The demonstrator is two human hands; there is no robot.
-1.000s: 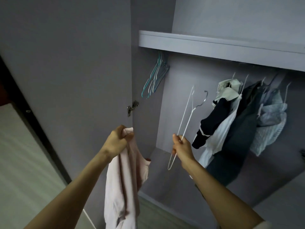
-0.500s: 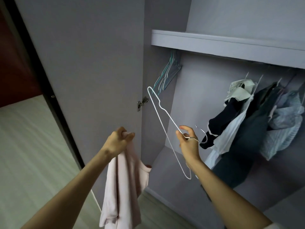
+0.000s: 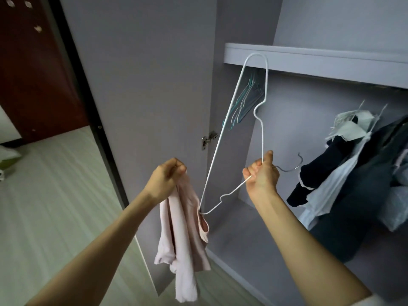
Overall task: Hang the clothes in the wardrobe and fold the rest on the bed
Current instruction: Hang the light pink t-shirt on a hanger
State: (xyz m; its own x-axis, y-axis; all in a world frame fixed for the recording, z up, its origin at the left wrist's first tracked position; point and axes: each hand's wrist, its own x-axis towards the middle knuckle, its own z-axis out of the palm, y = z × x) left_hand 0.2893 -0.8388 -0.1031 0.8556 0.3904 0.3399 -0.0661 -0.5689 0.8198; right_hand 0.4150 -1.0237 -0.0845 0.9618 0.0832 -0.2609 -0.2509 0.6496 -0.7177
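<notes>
Two bare forearms, no watch or rings. Left hand [image 3: 166, 182] and right hand [image 3: 261, 176] ungloved. White sleeve edge [image 3: 391, 302] behind right elbow.

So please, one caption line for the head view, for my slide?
Left hand grips a pink top while right hand holds a white hanger before the wardrobe.

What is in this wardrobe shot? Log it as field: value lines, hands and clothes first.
left hand: left hand grips the bunched top of the pink garment
right hand: right hand holds the white wire hanger near its neck, hook pointing right
hanger and garment: the hanger's lower corner is at the garment's opening
spare hangers: empty hangers hang under the shelf
already hung: dark and pale clothes at right
wardrobe door: open
</notes>
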